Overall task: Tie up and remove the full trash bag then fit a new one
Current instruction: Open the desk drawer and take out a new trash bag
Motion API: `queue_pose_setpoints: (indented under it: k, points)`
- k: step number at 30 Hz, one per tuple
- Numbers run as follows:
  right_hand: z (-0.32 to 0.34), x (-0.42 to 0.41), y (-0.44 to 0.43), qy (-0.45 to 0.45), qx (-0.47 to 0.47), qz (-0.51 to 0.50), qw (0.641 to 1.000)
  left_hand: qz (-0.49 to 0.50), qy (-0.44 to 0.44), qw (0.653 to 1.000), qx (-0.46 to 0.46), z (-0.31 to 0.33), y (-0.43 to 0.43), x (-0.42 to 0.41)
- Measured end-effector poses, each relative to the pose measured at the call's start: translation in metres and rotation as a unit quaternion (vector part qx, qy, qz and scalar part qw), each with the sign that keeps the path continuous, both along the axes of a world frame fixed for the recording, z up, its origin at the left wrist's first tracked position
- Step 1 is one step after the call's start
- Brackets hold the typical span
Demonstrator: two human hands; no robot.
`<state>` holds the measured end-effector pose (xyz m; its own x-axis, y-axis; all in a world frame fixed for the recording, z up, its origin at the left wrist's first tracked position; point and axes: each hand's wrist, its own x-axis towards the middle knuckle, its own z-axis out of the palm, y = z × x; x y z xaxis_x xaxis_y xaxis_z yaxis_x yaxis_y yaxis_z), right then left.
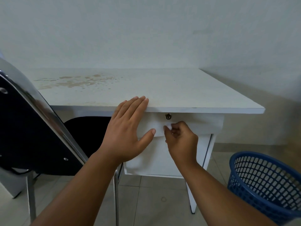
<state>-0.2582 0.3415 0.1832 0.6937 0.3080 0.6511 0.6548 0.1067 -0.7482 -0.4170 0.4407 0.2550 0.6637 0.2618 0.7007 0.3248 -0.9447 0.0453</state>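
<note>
A blue plastic mesh trash basket stands on the floor at the lower right, with no bag visible in it. My right hand pinches the small white knob of the top drawer of a white desk, just below the brass keyhole. My left hand lies flat with straight fingers on the desk's front edge, thumb against the drawer front. No trash bag is in view.
The white desk top carries brown stains at the back left. A black chair with a chrome frame stands close on the left, partly under the desk. A lower cabinet door sits under the drawer. Tiled floor lies below.
</note>
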Motion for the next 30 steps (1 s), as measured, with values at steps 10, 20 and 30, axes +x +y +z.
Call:
queue_pose_setpoints:
  k: [10,20,30]
  points:
    - [-0.006,-0.065,-0.061,-0.036,0.036,-0.033,0.998,0.034,0.036,0.999,0.0,0.012,-0.013,-0.029]
    - [-0.035,-0.091,-0.085,0.021,0.013,-0.012,1.0,0.064,0.065,0.996,0.019,0.001,-0.029,-0.038]
    - [0.044,-0.06,-0.122,-0.186,-0.042,-0.085,0.978,0.042,0.027,0.999,-0.006,-0.01,-0.025,-0.034]
